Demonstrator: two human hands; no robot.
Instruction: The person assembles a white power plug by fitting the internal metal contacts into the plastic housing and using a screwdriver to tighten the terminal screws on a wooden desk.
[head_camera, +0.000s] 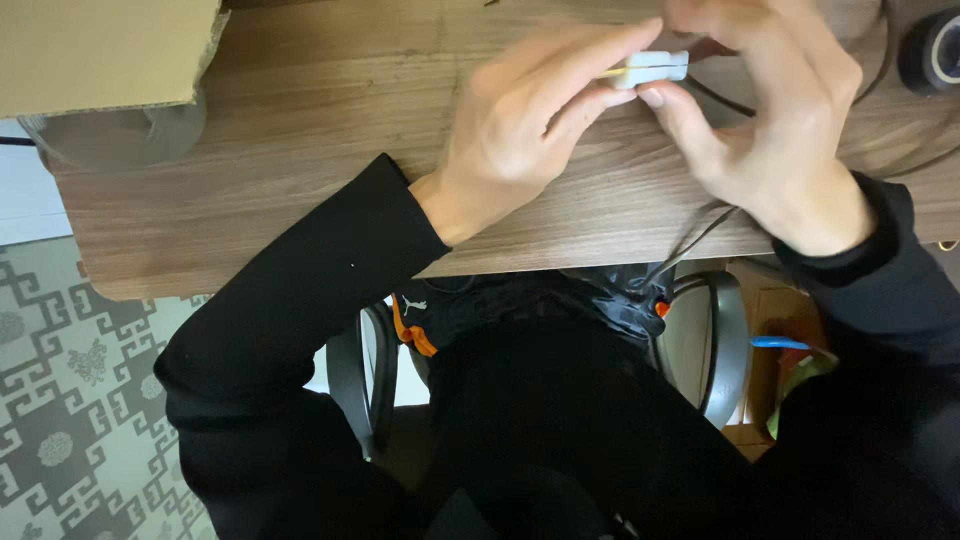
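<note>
Both my hands meet over the far side of a wooden table (300, 150). My left hand (520, 120) pinches a small white plastic connector (655, 67) between its fingertips, and a thin yellow piece sticks out of the connector's left end. My right hand (770, 120) grips the same connector from the right, its thumb pressed under it. Thin black wires (700, 235) run from under my right hand, down over the table's near edge.
A cardboard box (100, 50) stands at the table's far left over a grey round object (120, 135). A black tape roll (935, 50) lies at the far right. Below the table are my dark-clothed lap, a chair's armrests (720, 340) and patterned floor (70, 400).
</note>
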